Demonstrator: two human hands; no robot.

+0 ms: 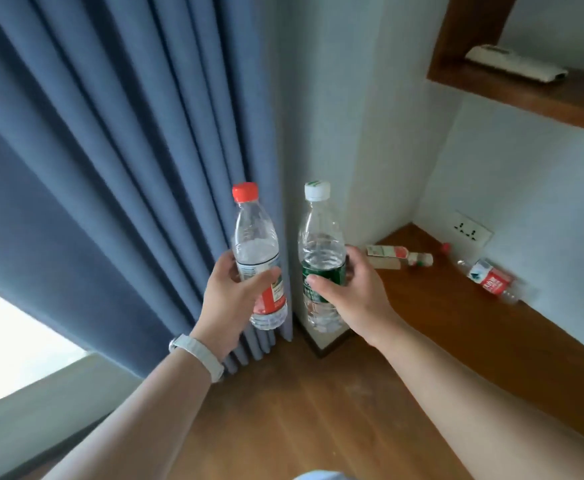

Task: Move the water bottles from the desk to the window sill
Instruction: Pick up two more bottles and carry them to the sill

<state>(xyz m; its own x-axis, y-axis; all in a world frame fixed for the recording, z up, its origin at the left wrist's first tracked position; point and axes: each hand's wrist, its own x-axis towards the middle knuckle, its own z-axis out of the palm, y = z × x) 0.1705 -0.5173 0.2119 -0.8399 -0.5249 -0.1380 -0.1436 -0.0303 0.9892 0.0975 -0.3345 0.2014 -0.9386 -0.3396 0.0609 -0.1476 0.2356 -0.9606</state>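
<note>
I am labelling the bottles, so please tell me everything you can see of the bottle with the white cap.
The white-capped bottle is clear plastic, with a dark green label round its middle and its cap on. It seems partly filled with water. The right hand grips it at the label, nearly upright, in the air.
</note>
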